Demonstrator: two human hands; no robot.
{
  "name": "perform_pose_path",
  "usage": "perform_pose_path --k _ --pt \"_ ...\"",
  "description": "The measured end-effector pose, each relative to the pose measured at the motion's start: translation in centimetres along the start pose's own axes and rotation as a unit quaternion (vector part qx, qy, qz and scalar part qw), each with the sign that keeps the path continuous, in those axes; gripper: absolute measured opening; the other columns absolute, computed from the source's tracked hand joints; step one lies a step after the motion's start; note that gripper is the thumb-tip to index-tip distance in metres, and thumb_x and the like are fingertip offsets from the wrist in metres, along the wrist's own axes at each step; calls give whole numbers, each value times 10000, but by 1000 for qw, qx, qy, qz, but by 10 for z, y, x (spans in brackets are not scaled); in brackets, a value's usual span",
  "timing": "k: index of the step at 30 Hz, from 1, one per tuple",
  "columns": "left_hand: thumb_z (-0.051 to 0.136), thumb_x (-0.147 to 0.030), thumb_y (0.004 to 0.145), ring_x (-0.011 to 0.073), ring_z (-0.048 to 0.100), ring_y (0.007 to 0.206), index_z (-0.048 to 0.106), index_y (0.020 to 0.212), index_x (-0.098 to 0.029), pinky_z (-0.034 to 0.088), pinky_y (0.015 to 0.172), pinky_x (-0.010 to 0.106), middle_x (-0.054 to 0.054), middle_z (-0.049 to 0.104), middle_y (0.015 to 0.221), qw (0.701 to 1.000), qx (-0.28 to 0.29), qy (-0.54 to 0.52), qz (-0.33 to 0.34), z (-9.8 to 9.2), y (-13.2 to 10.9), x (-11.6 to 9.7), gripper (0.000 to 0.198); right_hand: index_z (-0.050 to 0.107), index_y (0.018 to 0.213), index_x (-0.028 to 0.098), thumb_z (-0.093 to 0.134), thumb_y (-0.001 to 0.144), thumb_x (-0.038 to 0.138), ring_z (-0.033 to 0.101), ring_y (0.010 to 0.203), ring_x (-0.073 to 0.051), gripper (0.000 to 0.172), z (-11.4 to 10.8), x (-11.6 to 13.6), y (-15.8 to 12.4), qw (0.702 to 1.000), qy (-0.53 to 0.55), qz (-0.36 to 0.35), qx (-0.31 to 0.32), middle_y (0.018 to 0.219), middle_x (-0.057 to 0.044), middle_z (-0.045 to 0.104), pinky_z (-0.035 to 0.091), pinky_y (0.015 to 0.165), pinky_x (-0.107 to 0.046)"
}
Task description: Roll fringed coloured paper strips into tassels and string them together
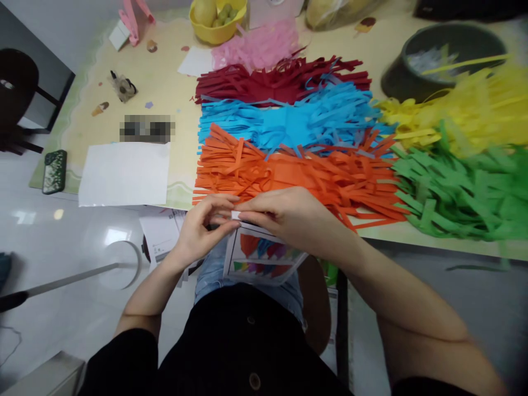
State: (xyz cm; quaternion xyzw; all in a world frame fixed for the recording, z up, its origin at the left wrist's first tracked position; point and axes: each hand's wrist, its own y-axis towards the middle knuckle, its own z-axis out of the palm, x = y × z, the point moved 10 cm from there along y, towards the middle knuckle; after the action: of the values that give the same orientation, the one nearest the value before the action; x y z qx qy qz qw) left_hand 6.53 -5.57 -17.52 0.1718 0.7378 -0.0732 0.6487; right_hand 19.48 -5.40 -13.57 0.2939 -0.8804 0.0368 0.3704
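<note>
A flat packet (264, 256) with a picture of coloured tassels hangs above my lap, at the table's front edge. My left hand (210, 223) pinches its top left corner between thumb and fingers. On the top edge beside it, my right hand (284, 212) is closed too, its fingers covering part of the packet. Just beyond my hands lies an orange tissue-paper fringe (289, 170). Behind that come a blue fringe (289, 124), a dark red fringe (280, 85) and a pink one (264, 44), laid in rows.
Green fringe (466, 192) and yellow fringe (474, 110) are heaped at the right, by a dark round bin (396, 71). A white sheet (124, 173) and a phone (54, 171) lie at the left edge. A yellow bowl (218, 34) of fruit stands at the back.
</note>
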Motion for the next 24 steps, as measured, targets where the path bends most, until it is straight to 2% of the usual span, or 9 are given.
perform_pose_path --k 6,17,24 --pt "790 -295 843 179 727 944 684 1002 -176 643 762 249 90 689 1088 999 -3 -32 -5 1 -6 7 225 812 991 228 656 960 243 772 841 -157 159 2 -2 -3 998 53 6 -35 948 -5 822 539 725 -216" --pt "764 -221 861 173 688 1010 708 1073 -211 645 800 257 88 656 1135 999 3 -10 32 -3 -9 2 219 816 962 208 674 950 253 766 819 -167 150 5 1 -2 999 37 -12 -24 911 -21 818 540 728 -225" --pt "753 -207 869 178 672 1031 716 1087 -220 643 802 257 95 642 1161 999 8 1 34 -4 -10 4 221 818 953 192 668 946 239 773 813 -184 157 5 1 -2 999 2 -1 -50 903 -28 819 547 728 -245"
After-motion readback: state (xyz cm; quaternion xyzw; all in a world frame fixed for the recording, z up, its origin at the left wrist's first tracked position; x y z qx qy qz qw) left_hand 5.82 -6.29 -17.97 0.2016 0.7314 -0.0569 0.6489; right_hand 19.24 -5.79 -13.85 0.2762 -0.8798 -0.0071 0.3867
